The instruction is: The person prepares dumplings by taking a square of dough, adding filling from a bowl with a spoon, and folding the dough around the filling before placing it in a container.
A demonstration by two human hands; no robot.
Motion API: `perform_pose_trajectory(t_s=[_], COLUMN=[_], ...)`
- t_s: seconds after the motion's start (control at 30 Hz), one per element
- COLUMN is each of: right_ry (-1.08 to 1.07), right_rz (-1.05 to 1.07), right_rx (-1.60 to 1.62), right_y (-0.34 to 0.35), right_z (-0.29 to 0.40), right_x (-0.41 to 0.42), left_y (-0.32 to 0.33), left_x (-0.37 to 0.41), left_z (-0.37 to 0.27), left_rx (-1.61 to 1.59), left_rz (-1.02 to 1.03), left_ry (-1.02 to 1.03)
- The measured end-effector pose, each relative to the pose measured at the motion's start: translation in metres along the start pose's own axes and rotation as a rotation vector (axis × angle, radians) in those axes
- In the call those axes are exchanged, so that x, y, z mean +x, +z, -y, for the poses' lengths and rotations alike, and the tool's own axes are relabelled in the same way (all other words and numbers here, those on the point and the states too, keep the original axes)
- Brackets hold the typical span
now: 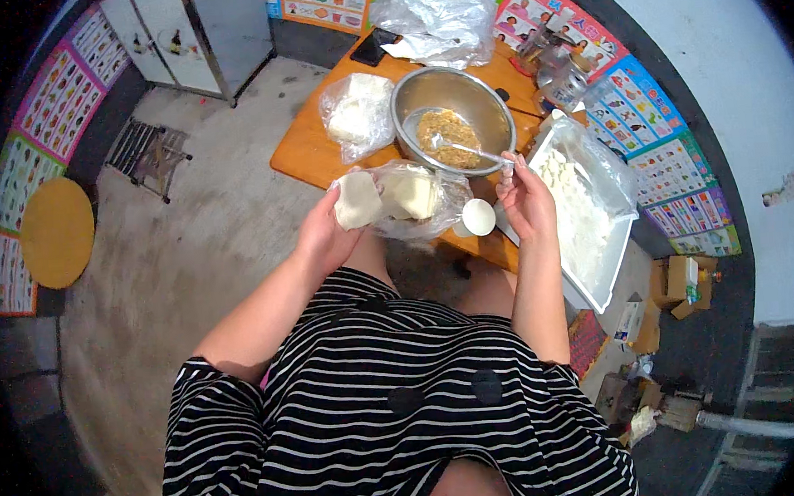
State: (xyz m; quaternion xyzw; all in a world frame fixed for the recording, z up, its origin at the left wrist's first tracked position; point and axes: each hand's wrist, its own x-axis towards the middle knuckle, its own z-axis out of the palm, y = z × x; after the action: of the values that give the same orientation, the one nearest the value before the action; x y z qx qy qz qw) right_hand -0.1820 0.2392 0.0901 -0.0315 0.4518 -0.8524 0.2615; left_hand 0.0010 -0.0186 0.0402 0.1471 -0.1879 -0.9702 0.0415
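My left hand point(331, 228) holds a flat, pale dough wrapper point(358, 200) beside the table's near edge. In my right hand point(527, 196) is the handle of a metal spoon point(476, 152), whose bowl end rests in a crumbly, yellowish-brown filling point(446, 134). That filling lies at the bottom of a large stainless steel bowl point(409, 89). Between my hands, a stack of wrappers point(411, 194) sits in an opened clear plastic bag point(453, 188). A small white cup point(479, 217) stands near the table edge, left of my right hand.
On the wooden table point(305, 141) are another bagged stack of wrappers point(360, 107), a black phone point(374, 47), crumpled plastic point(434, 17) and glass jars point(564, 81). A white tray point(604, 290) with pale, floury pieces point(563, 183) lies at the right. A folding stool point(149, 157) stands leftward on the floor.
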Motion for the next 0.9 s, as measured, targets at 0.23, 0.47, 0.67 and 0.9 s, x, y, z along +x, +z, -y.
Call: perform_pose_trajectory(t_s=[0.23,0.47,0.67,0.9], right_ry=[0.012,-0.802,-0.969,-0.962], right_rz=[0.06,0.55,0.907,0.756], right_rx=[-0.207,-1.231,-1.488,-1.434], right_y=[0.054,0.075,0.079,0.073], right_z=[-0.042,-0.068,-0.069,-0.058], right_x=[-0.048,-0.084,-0.095,-0.099], left_y=[0.002,0.015,0.002,-0.005], left_x=[-0.004,-0.007,-0.002,0.0], left_z=[-0.014,-0.018,-0.024,-0.027], left_rx=[-0.145,-0.186,-0.231,-0.248], left_rz=[0.048,-0.041,-0.105,-0.178], left_ry=[-0.003,0.031,0.1,0.158])
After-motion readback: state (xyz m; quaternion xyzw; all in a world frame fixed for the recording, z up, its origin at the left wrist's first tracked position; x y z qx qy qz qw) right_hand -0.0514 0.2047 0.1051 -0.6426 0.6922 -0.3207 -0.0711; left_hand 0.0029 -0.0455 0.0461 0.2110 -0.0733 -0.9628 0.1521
